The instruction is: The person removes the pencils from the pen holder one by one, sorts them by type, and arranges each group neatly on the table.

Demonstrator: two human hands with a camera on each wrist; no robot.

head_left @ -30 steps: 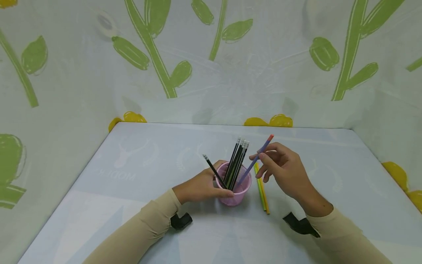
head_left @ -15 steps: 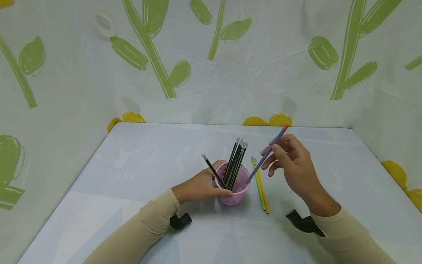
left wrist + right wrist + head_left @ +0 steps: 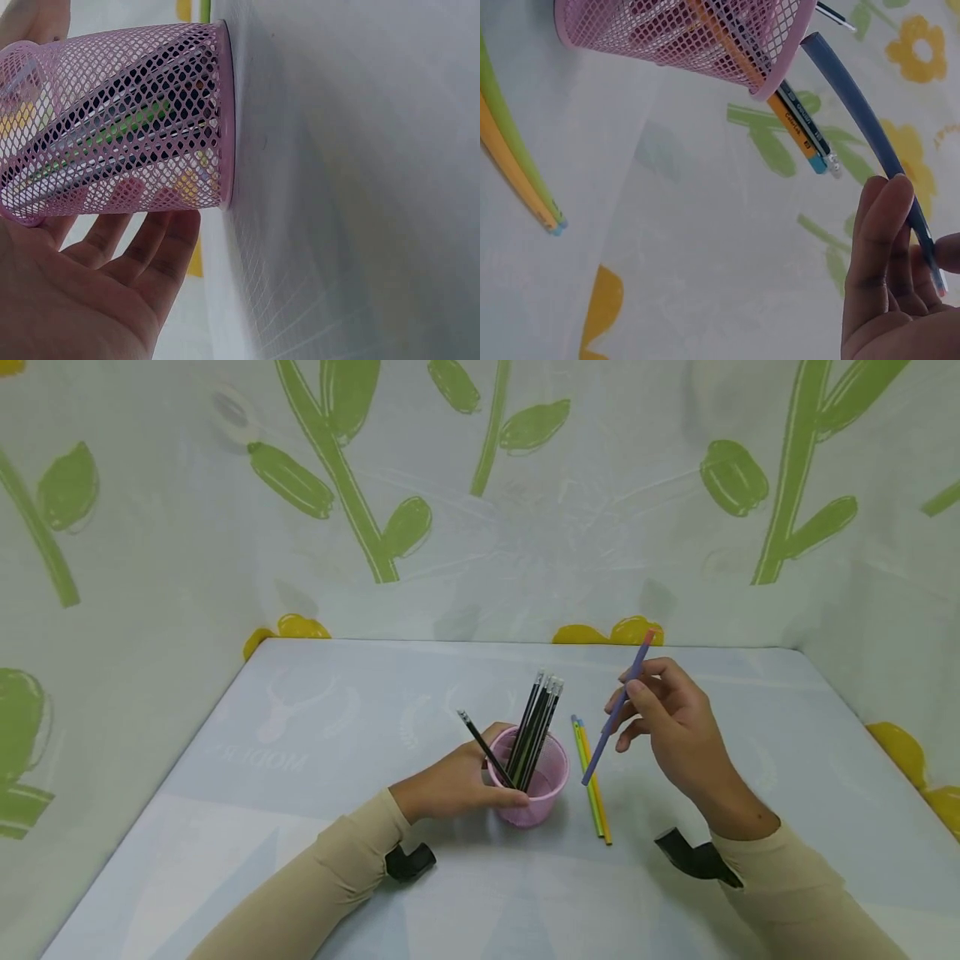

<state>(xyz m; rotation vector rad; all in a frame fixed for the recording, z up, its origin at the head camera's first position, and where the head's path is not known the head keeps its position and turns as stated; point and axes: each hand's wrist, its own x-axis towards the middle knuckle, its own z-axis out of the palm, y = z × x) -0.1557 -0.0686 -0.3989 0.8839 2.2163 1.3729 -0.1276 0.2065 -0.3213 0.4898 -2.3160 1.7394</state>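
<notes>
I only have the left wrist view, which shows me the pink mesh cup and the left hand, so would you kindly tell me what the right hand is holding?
Observer: The right hand pinches a purple pencil.
Operator: Thank you; where is its lower end?
Observer: Outside the pink cup, to its right, with a gap between them in the head view.
Operator: And is anything lying loose nearby?
Observer: Yes, a green pencil and a yellow pencil lie side by side on the table, to the right of the cup.
</notes>
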